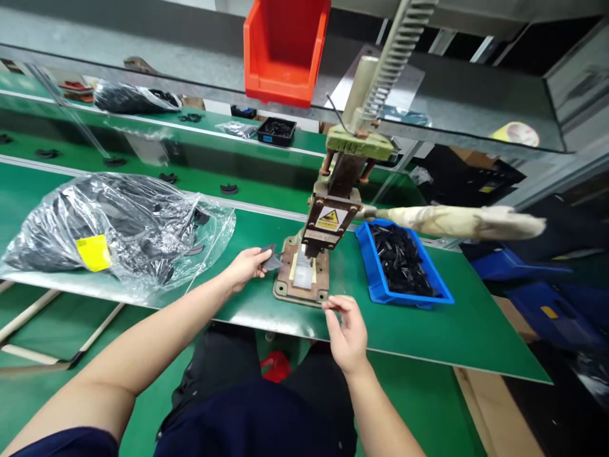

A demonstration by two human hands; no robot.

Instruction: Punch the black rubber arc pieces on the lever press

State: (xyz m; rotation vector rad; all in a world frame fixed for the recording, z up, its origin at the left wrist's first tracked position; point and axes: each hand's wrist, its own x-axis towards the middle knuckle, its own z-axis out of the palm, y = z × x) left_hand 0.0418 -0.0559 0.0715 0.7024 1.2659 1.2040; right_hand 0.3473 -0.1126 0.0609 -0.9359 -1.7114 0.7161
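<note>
My left hand (245, 268) is closed on a dark grey curved piece (271, 259), pinched between thumb and fingers at the left side of a hand press (328, 219). The press stands on a brown metal base (285, 282) with a pale block (303, 274) under its ram. By the front right corner of that base is my right hand (347, 330). Its fingers are loosely bent, thumb apart, with nothing visible in them. The press's wrapped lever (457, 221) sticks out to the right, above the table.
A blue tray (375, 292) of small black parts sits right of the press. At left lies a clear plastic bag (128, 231) of dark pieces. A red bin (285, 89) hangs over the press's left. Several dark curved pieces lie along the green belt (200, 181) behind.
</note>
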